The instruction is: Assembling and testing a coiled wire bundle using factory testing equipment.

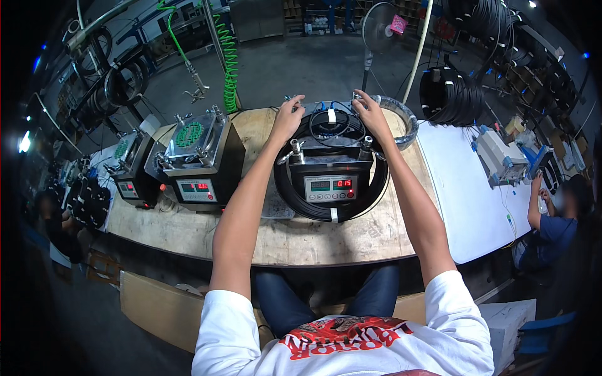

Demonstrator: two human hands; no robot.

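In front of me stands a black polishing-type machine (pixel 332 170) with a panel of red digits. A large coil of black cable (pixel 290 199) hangs around its front, bound with a white tie. Over its top plate lies a smaller coil of thin black cable (pixel 342 133) with a white label and blue connector ends. My left hand (pixel 289 120) reaches to the far left corner, fingers curled on a small metal knob. At the far right corner my right hand (pixel 371 115) pinches a matching knob, mostly hidden by the fingers. Two metal corner posts (pixel 296 148) rise at the near side.
Two similar machines (pixel 199 153) with green round fixtures stand left on the wooden bench (pixel 251 233). A thick grey hose (pixel 410 128) curves behind on the right. A white table (pixel 461 207) adjoins at right, where a person (pixel 558 216) sits. A green coiled hose (pixel 229 69) hangs behind.
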